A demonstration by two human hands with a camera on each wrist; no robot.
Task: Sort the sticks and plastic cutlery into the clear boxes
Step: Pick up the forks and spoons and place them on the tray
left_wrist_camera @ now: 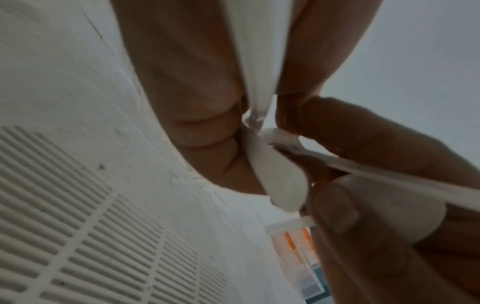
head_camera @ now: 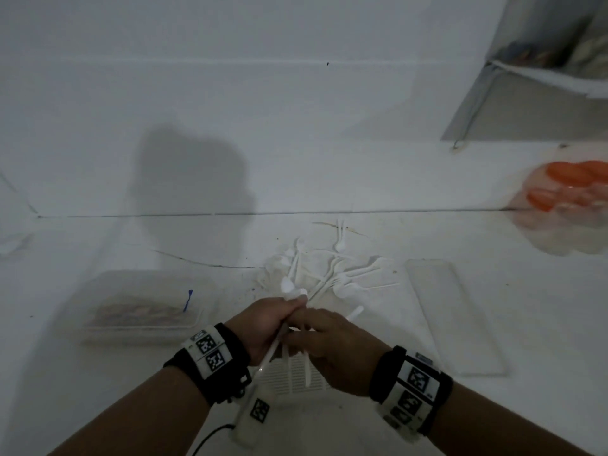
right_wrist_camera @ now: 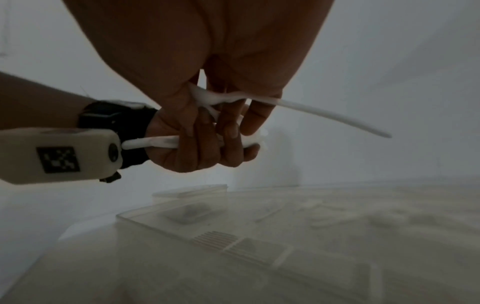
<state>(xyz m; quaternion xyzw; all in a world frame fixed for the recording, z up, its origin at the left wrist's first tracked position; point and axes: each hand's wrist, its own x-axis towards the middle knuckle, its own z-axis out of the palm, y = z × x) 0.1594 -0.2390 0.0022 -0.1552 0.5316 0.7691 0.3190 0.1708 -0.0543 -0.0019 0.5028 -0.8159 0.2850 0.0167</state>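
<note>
Left hand [head_camera: 263,327] is clenching a bunch of spoons [head_camera: 291,289], right hand [head_camera: 332,350] is pinching one spoon [right_wrist_camera: 298,107]; both hovering over a clear box [right_wrist_camera: 145,221]. Cutlery pile [head_camera: 329,271] is lying on the worktop [head_camera: 493,307] beyond, stick box [head_camera: 138,307] left, lid [head_camera: 454,317] right

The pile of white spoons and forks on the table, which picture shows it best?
The head view. It looks down on the whole pile of white cutlery, spread out beyond both hands. The right wrist view shows it only as faint blurry shapes far off. The left wrist view shows none of it, only cutlery held in the hands.
</note>
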